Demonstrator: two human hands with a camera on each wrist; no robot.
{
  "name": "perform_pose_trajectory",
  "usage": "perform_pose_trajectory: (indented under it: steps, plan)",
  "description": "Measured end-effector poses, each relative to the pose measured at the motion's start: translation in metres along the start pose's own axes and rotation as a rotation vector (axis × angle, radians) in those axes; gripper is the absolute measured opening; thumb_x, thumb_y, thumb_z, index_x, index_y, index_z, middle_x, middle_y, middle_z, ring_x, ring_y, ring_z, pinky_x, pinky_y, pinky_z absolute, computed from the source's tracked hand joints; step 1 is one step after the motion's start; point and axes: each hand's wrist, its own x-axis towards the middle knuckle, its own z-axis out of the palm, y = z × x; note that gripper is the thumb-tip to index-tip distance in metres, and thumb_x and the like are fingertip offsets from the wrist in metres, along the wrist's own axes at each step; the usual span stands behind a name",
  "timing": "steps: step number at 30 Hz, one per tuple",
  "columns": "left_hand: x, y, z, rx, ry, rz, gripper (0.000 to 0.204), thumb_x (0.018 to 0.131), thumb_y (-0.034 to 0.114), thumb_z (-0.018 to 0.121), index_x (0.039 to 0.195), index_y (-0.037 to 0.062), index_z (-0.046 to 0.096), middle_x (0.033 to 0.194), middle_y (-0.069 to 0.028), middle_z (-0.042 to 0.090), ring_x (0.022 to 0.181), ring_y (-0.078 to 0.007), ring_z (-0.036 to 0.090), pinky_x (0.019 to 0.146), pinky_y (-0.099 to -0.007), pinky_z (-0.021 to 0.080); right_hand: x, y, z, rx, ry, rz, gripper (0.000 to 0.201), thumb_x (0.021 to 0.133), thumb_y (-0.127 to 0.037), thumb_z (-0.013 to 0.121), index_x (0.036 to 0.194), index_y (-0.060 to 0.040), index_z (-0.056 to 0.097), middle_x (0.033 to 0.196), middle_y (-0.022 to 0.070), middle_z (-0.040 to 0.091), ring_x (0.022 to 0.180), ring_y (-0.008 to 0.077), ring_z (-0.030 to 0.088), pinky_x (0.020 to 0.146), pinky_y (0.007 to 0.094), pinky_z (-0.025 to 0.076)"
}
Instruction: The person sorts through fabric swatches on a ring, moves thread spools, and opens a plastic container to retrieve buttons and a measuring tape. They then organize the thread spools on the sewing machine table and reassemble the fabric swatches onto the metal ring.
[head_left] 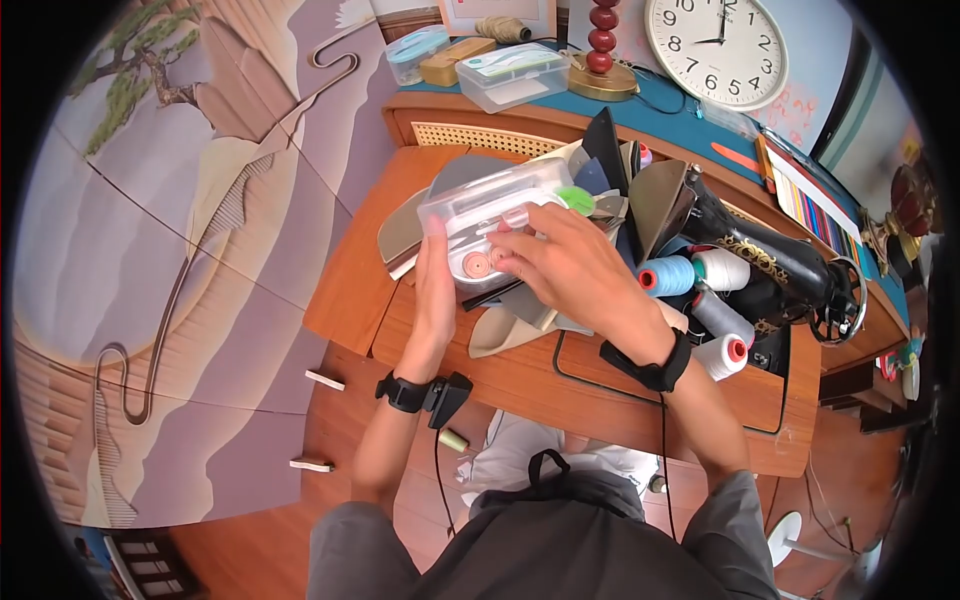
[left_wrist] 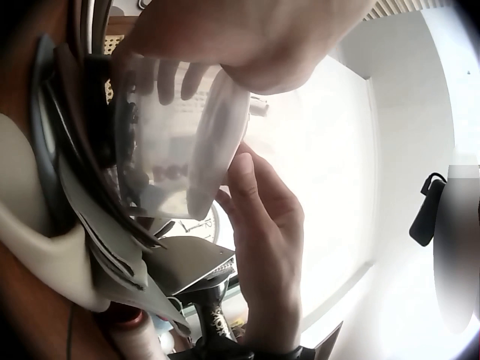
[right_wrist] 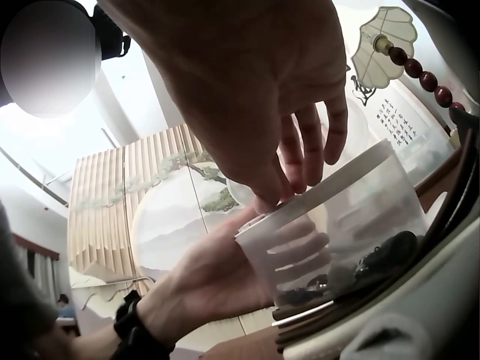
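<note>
A clear plastic box (head_left: 450,208) sits among dark and beige flat pieces on the table. My left hand (head_left: 433,300) holds its left side, with fingers showing through the clear wall in the right wrist view. In the box's white upper tray (right_wrist: 262,220) lie slim silver tools (head_left: 468,236) and a pinkish round item (head_left: 477,264). My right hand (head_left: 580,270) reaches over the tray from the right, its thumb and forefinger bent close together at the contents. I cannot tell whether they pinch anything. Dark items (right_wrist: 386,253) show through the lower wall.
A black sewing machine (head_left: 765,255) stands at the right, with blue thread (head_left: 668,276) and white thread (head_left: 720,355) spools beside it. Behind, a blue-topped shelf carries a lidded clear box (head_left: 512,78), a red-beaded lamp stand (head_left: 602,40) and a clock (head_left: 718,48). A painted folding screen (head_left: 200,300) stands left.
</note>
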Motion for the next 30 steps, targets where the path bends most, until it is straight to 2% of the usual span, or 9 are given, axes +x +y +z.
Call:
perform_pose_trajectory:
  steps: [4, 16, 19, 21, 22, 23, 26, 28, 30]
  plan:
    - [0.002, 0.005, 0.002, -0.079, -0.005, -0.047, 0.061, 0.108, 0.049, 0.028, 0.14, -0.0002, 0.045, 0.133, -0.0127, 0.058, 0.12, -0.0199, 0.06, 0.1, -0.0337, 0.048, 0.001, 0.003, 0.003, 0.051, 0.044, -0.038, 0.019, 0.084, -0.017, 0.07, 0.096, -0.0025, 0.068, 0.097, 0.0092, 0.06, 0.093, 0.0288, 0.059, 0.081, 0.0425, 0.047]
    - [0.003, 0.013, 0.005, -0.008, 0.004, -0.046, 0.063, 0.107, 0.05, 0.029, 0.141, 0.0001, 0.045, 0.136, -0.0127, 0.056, 0.125, -0.0198, 0.055, 0.104, -0.035, 0.044, 0.007, 0.009, -0.002, 0.322, -0.04, 0.08, 0.021, 0.083, -0.013, 0.072, 0.098, -0.0044, 0.061, 0.093, 0.0122, 0.065, 0.086, 0.0316, 0.062, 0.078, 0.0421, 0.05]
    - [0.002, 0.019, 0.007, -0.024, 0.021, -0.059, 0.065, 0.106, 0.053, 0.029, 0.142, 0.0005, 0.044, 0.138, -0.0128, 0.055, 0.127, -0.0204, 0.054, 0.105, -0.0366, 0.043, 0.004, 0.004, -0.011, 0.421, 0.08, 0.139, 0.021, 0.084, -0.011, 0.073, 0.1, -0.0045, 0.061, 0.092, 0.0113, 0.064, 0.082, 0.0278, 0.063, 0.074, 0.0382, 0.051]
    - [0.008, 0.013, -0.004, -0.059, 0.007, -0.067, 0.067, 0.106, 0.054, 0.03, 0.143, 0.0003, 0.043, 0.139, -0.0141, 0.055, 0.128, -0.0219, 0.053, 0.106, -0.0374, 0.043, -0.009, 0.002, -0.023, 0.511, 0.137, 0.293, 0.022, 0.084, -0.011, 0.074, 0.101, -0.0039, 0.062, 0.092, 0.0092, 0.063, 0.077, 0.0222, 0.063, 0.068, 0.0337, 0.051]
    - [0.011, 0.01, -0.011, -0.095, -0.003, -0.074, 0.068, 0.105, 0.055, 0.03, 0.143, 0.0001, 0.043, 0.139, -0.0153, 0.055, 0.129, -0.0235, 0.053, 0.107, -0.0382, 0.043, -0.017, 0.001, -0.029, 0.553, 0.157, 0.305, 0.021, 0.086, -0.011, 0.074, 0.101, -0.0039, 0.062, 0.09, 0.007, 0.063, 0.076, 0.0178, 0.064, 0.065, 0.0301, 0.051]
    - [0.013, 0.009, -0.016, -0.096, -0.003, -0.075, 0.068, 0.105, 0.055, 0.03, 0.143, 0.0001, 0.043, 0.139, -0.0153, 0.055, 0.129, -0.0235, 0.053, 0.107, -0.0382, 0.043, -0.028, 0.002, -0.036, 0.553, 0.156, 0.306, 0.021, 0.086, -0.011, 0.074, 0.101, -0.0039, 0.062, 0.09, 0.007, 0.063, 0.076, 0.0178, 0.064, 0.065, 0.0301, 0.051]
    - [0.015, 0.009, -0.028, -0.151, 0.01, -0.15, 0.07, 0.104, 0.058, 0.032, 0.147, 0.0035, 0.039, 0.144, -0.0137, 0.052, 0.133, -0.0249, 0.05, 0.11, -0.0405, 0.04, -0.068, 0.004, -0.054, 0.475, 0.011, 0.409, 0.021, 0.085, -0.011, 0.075, 0.1, -0.0039, 0.063, 0.087, 0.0063, 0.064, 0.076, 0.016, 0.064, 0.068, 0.0284, 0.052]
    - [0.015, 0.008, -0.032, -0.151, 0.024, -0.143, 0.07, 0.104, 0.058, 0.032, 0.147, 0.0035, 0.039, 0.144, -0.0135, 0.052, 0.133, -0.0247, 0.049, 0.11, -0.0406, 0.04, -0.093, 0.004, -0.059, 0.499, -0.152, 0.642, 0.021, 0.084, -0.011, 0.077, 0.099, -0.0025, 0.064, 0.085, 0.0063, 0.066, 0.076, 0.0155, 0.065, 0.07, 0.0286, 0.053]
    - [0.015, 0.008, -0.035, -0.146, 0.035, -0.138, 0.069, 0.104, 0.057, 0.032, 0.147, 0.0035, 0.04, 0.143, -0.0133, 0.052, 0.134, -0.0245, 0.049, 0.11, -0.0407, 0.04, -0.118, 0.008, -0.055, 0.501, -0.187, 0.701, 0.022, 0.083, -0.011, 0.077, 0.099, -0.0014, 0.065, 0.086, 0.0066, 0.067, 0.075, 0.0153, 0.065, 0.07, 0.0293, 0.054]
